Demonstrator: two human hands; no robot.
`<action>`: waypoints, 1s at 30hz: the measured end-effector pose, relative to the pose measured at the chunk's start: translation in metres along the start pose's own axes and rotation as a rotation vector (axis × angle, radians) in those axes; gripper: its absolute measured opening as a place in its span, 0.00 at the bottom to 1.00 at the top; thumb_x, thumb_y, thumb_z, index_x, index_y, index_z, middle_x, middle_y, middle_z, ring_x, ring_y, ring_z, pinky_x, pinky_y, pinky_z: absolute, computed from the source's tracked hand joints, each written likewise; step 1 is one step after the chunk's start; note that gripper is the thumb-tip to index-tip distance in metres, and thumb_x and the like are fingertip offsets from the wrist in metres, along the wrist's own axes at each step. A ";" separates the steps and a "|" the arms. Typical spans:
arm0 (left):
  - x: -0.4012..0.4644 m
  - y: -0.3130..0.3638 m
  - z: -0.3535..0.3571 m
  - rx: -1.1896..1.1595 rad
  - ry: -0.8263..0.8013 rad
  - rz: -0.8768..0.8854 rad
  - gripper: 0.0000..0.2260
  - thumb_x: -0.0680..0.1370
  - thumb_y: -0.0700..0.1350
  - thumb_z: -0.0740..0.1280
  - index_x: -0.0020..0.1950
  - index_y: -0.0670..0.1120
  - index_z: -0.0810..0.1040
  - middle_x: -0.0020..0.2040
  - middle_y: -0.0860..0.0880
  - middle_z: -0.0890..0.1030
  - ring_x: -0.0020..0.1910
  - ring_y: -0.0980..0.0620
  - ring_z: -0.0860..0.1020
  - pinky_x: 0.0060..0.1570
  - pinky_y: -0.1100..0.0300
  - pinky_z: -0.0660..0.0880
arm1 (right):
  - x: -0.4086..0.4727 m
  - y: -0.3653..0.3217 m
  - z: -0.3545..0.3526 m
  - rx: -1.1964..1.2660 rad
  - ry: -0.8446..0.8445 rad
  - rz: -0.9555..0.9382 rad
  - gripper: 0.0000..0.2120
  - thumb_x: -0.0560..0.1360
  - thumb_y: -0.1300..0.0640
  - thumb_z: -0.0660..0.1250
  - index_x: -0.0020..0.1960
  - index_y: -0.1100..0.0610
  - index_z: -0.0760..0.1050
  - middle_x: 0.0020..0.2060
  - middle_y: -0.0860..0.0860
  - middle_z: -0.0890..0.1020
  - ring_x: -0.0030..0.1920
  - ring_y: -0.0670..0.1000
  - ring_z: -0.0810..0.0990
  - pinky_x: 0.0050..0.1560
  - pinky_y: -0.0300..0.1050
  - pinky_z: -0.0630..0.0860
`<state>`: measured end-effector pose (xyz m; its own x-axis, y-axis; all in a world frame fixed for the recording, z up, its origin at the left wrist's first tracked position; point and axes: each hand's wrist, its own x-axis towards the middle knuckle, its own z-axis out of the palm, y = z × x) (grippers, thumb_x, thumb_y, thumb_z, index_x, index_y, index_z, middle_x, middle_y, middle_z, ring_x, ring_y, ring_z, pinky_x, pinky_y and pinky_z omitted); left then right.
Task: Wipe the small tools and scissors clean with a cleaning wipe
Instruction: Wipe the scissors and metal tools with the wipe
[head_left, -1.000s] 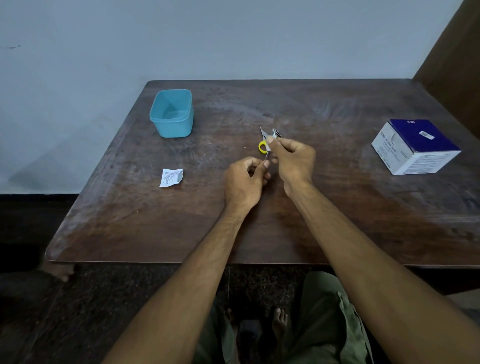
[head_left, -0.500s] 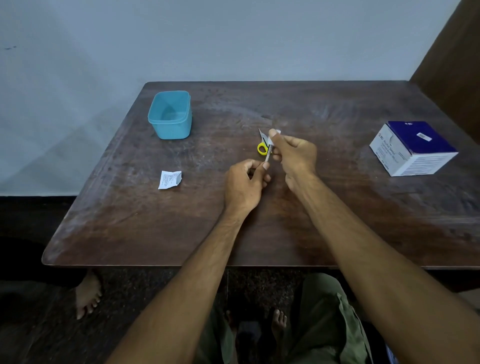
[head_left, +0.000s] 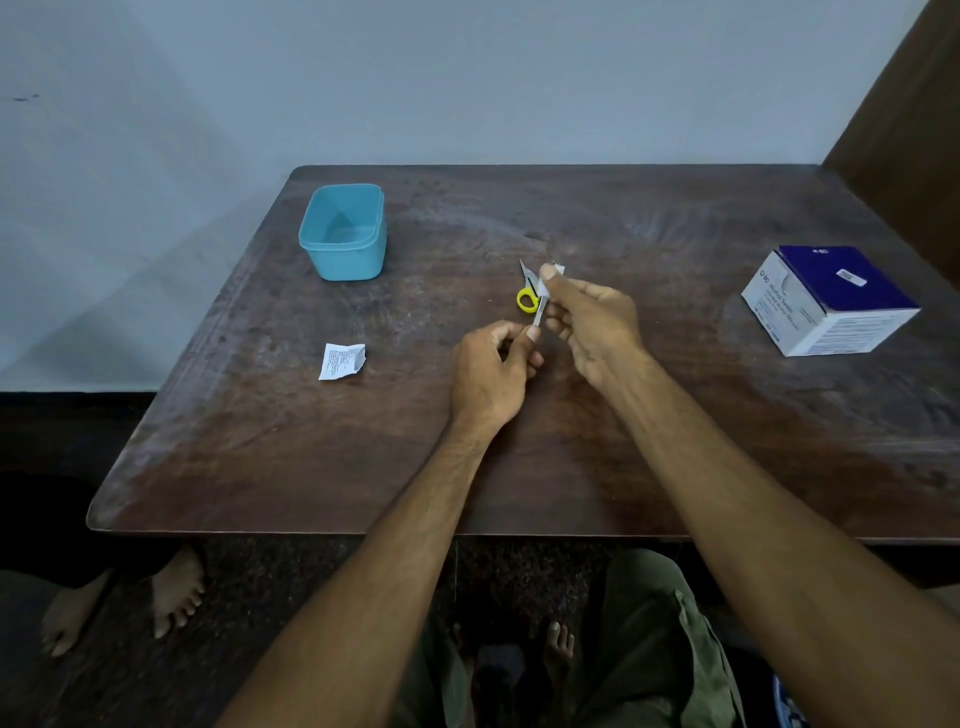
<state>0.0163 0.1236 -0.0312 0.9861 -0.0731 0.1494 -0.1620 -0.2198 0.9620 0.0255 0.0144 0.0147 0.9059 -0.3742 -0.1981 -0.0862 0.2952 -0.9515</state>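
Observation:
Over the middle of the dark wooden table (head_left: 571, 457), my left hand (head_left: 493, 371) pinches the lower end of a thin metal tool (head_left: 539, 314) that points up and away. My right hand (head_left: 592, 325) pinches a small white cleaning wipe (head_left: 550, 274) folded round the tool's upper part. Just behind the hands, small scissors with a yellow finger ring (head_left: 527, 300) lie on the table, blades pointing away; my right hand hides part of them.
A light blue plastic tub (head_left: 344, 232) stands open at the back left. A torn white wipe wrapper (head_left: 342, 360) lies left of my hands. A blue and white box of swabs (head_left: 829, 300) sits at the right. Another person's bare feet (head_left: 124, 603) show below the table's left corner.
My right hand has shifted slightly along the tool with the wipe. My left hand keeps its pinch in the same place. The feet at lower left have come into view.

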 end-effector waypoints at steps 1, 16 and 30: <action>0.000 0.000 0.000 0.002 -0.002 0.004 0.11 0.79 0.45 0.66 0.38 0.47 0.80 0.30 0.52 0.80 0.27 0.58 0.77 0.36 0.55 0.78 | -0.002 0.006 -0.001 -0.020 -0.014 0.009 0.08 0.72 0.57 0.74 0.36 0.58 0.80 0.29 0.51 0.80 0.30 0.45 0.74 0.33 0.37 0.72; -0.001 0.008 -0.011 -0.317 -0.064 -0.072 0.10 0.82 0.41 0.62 0.46 0.41 0.81 0.33 0.51 0.83 0.29 0.58 0.77 0.31 0.66 0.74 | -0.014 0.018 0.001 0.110 -0.180 0.040 0.11 0.75 0.56 0.70 0.49 0.65 0.78 0.32 0.55 0.74 0.25 0.47 0.72 0.26 0.41 0.70; -0.001 0.010 -0.020 -0.440 -0.081 -0.115 0.04 0.77 0.35 0.68 0.43 0.40 0.80 0.33 0.48 0.81 0.30 0.57 0.77 0.35 0.67 0.76 | -0.014 0.016 0.007 -0.271 -0.089 -0.279 0.12 0.73 0.55 0.72 0.36 0.62 0.81 0.29 0.53 0.80 0.29 0.50 0.77 0.34 0.44 0.77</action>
<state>0.0143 0.1412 -0.0167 0.9878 -0.1523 0.0341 -0.0028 0.2014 0.9795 0.0144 0.0304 0.0042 0.9413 -0.3263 0.0868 0.0732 -0.0538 -0.9959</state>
